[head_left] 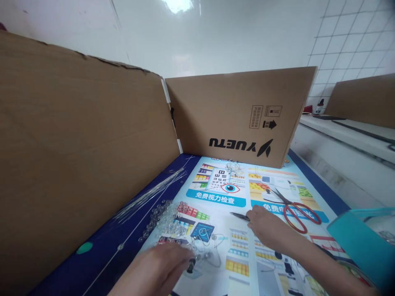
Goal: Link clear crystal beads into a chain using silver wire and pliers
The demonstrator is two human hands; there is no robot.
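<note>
My right hand (265, 224) rests on a colourful printed poster (222, 197) covering the table, fingers closed on a slim dark pointed tool (239, 215) whose tip points left. My left hand (165, 263), blurred, lies low on the poster over clear beads (163, 218) and a small dark piece (190, 268); its fingers are curled, and what they hold is unclear. Thin metal wires (151, 193) lie fanned to the left of the beads. Red-handled scissors (296, 211) lie just right of my right hand.
Cardboard panels stand as walls on the left (77, 156) and at the back (234, 111). A teal box (361, 242) sits at the right edge. A small wire tangle (233, 167) lies near the back panel. White counter and tiled wall beyond.
</note>
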